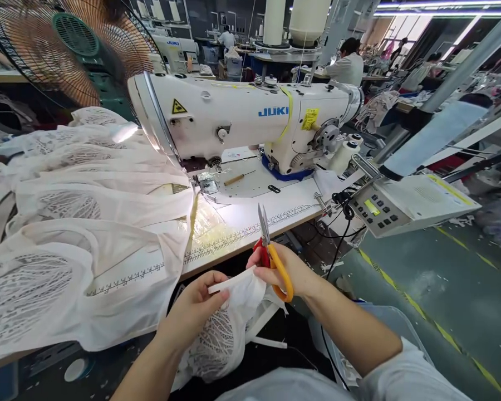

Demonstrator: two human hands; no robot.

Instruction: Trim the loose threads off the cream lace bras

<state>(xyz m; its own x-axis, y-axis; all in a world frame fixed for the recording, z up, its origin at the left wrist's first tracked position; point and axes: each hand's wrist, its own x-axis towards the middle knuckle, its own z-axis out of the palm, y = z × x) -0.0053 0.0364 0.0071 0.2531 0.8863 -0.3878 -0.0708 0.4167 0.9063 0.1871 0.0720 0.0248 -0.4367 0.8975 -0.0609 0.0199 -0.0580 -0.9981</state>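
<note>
The left hand (198, 303) pinches a white lace cloth (223, 334) on the near side of the table (254, 214). The right hand (290, 264) grips scissors (271, 250), tips up and away from the cloth, and pinches the cloth too. The cloth looks partly made: its edge has a band (234, 279), but a loose strip (269, 342) hangs out. A big pile of cloth (70, 206) lies left; how much is done there cannot be told. The sewing machine (234, 111) says "JUKI" in blue. Its yellow label (310, 118) is too small to read.
</note>
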